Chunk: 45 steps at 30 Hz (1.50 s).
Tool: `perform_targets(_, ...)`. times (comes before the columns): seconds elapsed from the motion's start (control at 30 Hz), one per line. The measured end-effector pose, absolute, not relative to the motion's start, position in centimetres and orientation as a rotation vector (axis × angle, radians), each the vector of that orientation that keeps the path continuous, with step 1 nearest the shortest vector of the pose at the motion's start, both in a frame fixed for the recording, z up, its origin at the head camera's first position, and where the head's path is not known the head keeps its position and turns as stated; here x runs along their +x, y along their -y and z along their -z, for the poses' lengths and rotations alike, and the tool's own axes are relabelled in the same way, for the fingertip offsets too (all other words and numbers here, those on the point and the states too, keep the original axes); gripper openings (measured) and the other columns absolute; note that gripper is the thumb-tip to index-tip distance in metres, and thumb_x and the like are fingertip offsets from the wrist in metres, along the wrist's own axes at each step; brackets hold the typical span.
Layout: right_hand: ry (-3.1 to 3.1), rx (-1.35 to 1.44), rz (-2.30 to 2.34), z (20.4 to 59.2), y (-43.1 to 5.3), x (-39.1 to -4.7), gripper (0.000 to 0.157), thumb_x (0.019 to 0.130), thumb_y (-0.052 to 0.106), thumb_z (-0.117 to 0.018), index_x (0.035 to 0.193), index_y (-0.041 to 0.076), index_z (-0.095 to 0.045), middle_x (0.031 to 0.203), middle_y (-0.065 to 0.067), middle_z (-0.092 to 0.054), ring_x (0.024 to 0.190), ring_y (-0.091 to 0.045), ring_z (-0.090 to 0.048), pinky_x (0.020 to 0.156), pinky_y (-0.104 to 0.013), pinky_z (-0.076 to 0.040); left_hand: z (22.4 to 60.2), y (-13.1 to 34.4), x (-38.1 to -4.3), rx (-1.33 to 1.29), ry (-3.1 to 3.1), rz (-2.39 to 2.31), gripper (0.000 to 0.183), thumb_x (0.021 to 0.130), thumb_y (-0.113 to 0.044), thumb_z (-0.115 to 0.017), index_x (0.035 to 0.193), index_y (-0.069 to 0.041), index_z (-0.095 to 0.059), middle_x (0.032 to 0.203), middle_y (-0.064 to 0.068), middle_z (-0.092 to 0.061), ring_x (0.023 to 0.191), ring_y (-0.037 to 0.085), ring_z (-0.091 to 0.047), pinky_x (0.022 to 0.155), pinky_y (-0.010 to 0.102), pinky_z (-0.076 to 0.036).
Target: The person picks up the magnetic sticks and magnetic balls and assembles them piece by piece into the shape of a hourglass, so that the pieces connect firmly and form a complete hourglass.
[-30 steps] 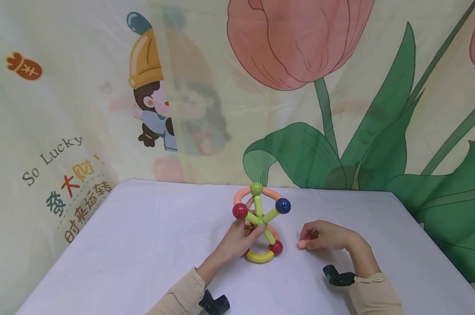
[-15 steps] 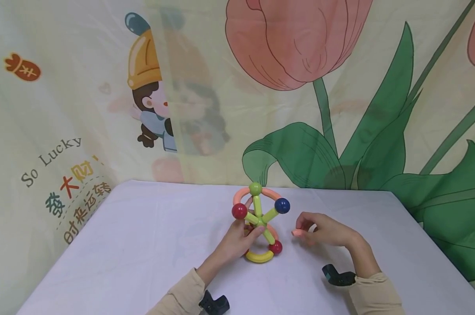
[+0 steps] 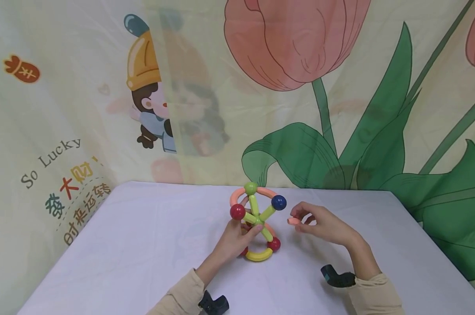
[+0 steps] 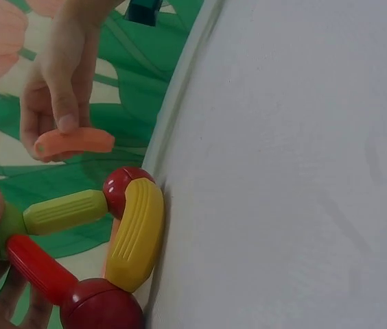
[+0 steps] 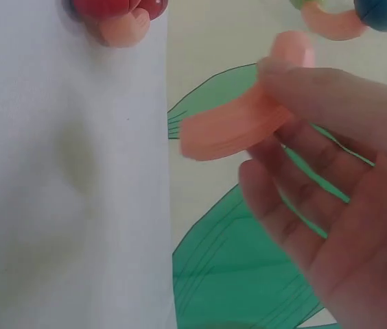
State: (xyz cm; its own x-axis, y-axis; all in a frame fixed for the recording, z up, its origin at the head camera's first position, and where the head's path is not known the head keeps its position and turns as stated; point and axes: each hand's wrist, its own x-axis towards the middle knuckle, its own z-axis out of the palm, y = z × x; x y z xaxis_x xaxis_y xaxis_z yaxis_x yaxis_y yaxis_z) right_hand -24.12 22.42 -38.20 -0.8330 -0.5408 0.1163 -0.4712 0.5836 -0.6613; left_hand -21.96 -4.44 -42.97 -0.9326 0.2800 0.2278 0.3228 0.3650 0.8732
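A wheel-like ball-and-stick toy [image 3: 267, 213] stands upright on the table, gripped at its light green hub by my left hand [image 3: 231, 243]. Around it are a green ball [image 3: 250, 188], a blue ball [image 3: 278, 202] and red balls [image 3: 237, 211], with a curved yellow stick [image 4: 136, 233] at the bottom. Curved pink sticks join some balls. To the right of the toy, my right hand [image 3: 326, 224] pinches a loose curved pink stick [image 5: 238, 123] between thumb and fingers, raised above the table and apart from the blue ball. My left fingers are partly hidden behind the toy.
White cloth covers the table [image 3: 143, 245]. Behind it hangs a printed curtain [image 3: 206, 166] with tulips and a cartoon figure. Dark wrist-camera mounts [image 3: 337, 276] sit by both beige sleeves [image 3: 375, 295].
My right hand has risen and moved left with the curved pink stick, closer to the blue ball. The toy has shifted slightly left and tilted a little in my left hand.
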Motion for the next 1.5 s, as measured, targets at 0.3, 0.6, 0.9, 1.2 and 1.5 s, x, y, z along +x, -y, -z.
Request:
perform_targets(0.3, -2.836, -1.033, 1.172, 37.1, -21.9, -23.5, 0.031, 0.079, 0.017, -0.076, 0.103, 0.026, -0.058, 0.099, 0.013, -0.062, 0.093, -0.005, -0.058, 0.084, -0.026, -0.052, 42.6, 4.6, -22.1, -0.518, 2.551, 1.662, 0.081, 0.089, -0.032, -0.065, 0.151, -0.024, -0.013, 0.11, 0.006, -0.056, 0.087, 0.019, -0.056, 0.073, 0.025, -0.048)
perform_targets(0.6, -2.892, -1.238, 1.288, 35.4, -21.1, -22.5, 0.034, 0.078, 0.012, -0.077, 0.104, 0.022, -0.057, 0.097, 0.01, -0.061, 0.092, -0.005, -0.057, 0.081, -0.024, -0.052, 42.6, 4.7, -22.0, -0.534, 2.523, 1.635, 0.08, 0.09, -0.03, -0.064, 0.152, -0.021, -0.014, 0.122, 0.007, -0.054, 0.093, 0.018, -0.057, 0.079, 0.026, -0.049)
perform_targets(0.9, -2.878, -1.377, 1.365, 34.1, -20.4, -21.7, 0.036, 0.076, 0.008, -0.077, 0.104, 0.021, -0.058, 0.098, 0.012, -0.06, 0.093, -0.003, -0.057, 0.08, -0.024, -0.052, 42.9, 4.9, -21.9, -0.648, 2.475, 1.648, 0.078, 0.095, -0.026, -0.056, 0.153, -0.021, -0.004, 0.136, 0.005, -0.052, 0.11, 0.018, -0.058, 0.089, 0.029, -0.05)
perform_targets(1.2, -2.776, -1.63, 1.451, 33.9, -19.7, -21.5, 0.045, 0.069, -0.006, -0.078, 0.104, 0.015, -0.06, 0.098, 0.005, -0.061, 0.091, -0.008, -0.057, 0.08, -0.019, -0.05, 42.8, 4.8, -22.2, -0.627, 2.466, 1.712, 0.056, 0.094, -0.022, -0.057, 0.139, -0.02, -0.022, 0.128, 0.005, -0.048, 0.1, 0.016, -0.058, 0.086, 0.025, -0.049)
perform_targets(1.5, -2.761, -1.656, 1.427, 33.7, -19.0, -20.9, 0.045, 0.069, -0.005, -0.079, 0.103, 0.017, -0.06, 0.098, 0.006, -0.06, 0.094, -0.008, -0.056, 0.079, -0.021, -0.051, 39.6, 4.8, -20.7, -0.719, 2.457, 1.769, 0.035, 0.098, -0.013, -0.049, 0.129, -0.004, -0.037, 0.132, 0.015, -0.045, 0.118, 0.027, -0.053, 0.097, 0.041, -0.048)
